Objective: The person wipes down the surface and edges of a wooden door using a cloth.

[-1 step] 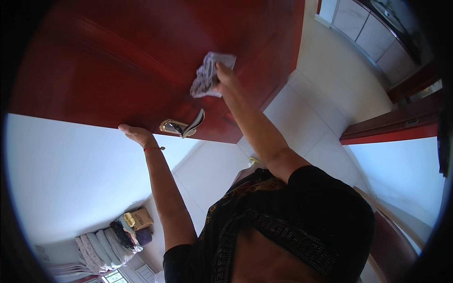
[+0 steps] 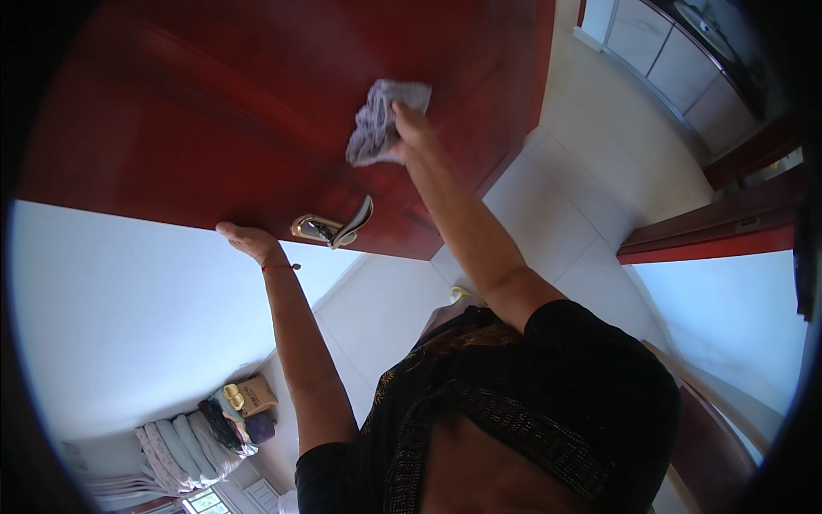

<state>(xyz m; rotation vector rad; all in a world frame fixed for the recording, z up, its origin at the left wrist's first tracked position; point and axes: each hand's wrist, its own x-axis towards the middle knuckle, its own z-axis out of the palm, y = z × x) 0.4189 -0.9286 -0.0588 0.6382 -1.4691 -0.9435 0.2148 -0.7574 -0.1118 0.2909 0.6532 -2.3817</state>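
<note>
A dark red panelled door (image 2: 248,128) fills the upper left of the view. My right hand (image 2: 411,127) presses a crumpled grey-purple cloth (image 2: 373,128) against its face, thumb on top and the other fingers mostly hidden. At the door's near edge, my left hand (image 2: 251,242) grips it, left of the handle; a red string bracelet circles that wrist. The metal lever handle (image 2: 351,224) sits on a gold-rimmed plate between my hands, with what looks like a key in the lock below.
Pale floor tiles (image 2: 548,206) run below and right of the door. A red door frame (image 2: 711,227) stands at the right, with a counter and pale cabinets (image 2: 676,64) beyond. Folded bedding (image 2: 184,454) and a cardboard box (image 2: 257,396) lie at lower left.
My right hand and the cloth have slid a little farther up the door's face. My left hand stays at the door's edge.
</note>
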